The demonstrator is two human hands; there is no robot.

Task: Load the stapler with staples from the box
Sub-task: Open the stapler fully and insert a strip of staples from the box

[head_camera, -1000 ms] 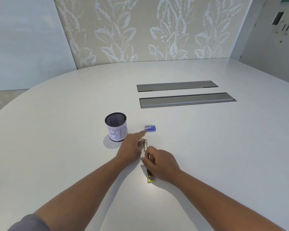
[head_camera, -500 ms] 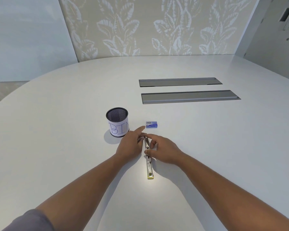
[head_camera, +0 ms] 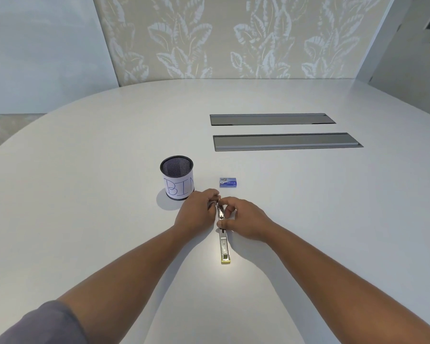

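Early going. Stapler (head_camera: 223,234) lying lengthwise at frame centre on the desk (head_camera: 85,194), opened flat. Left hand (head_camera: 196,214) and right hand (head_camera: 243,220) both pinching its far end. Staple box (head_camera: 229,182) just above, apparently unopened (flap detail too small to confirm). Left: fetching staples, loading, closing.

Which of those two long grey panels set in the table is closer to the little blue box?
The lower, longer grey panel: it lies nearer the blue box, while the shorter panel sits behind it, toward the wall.
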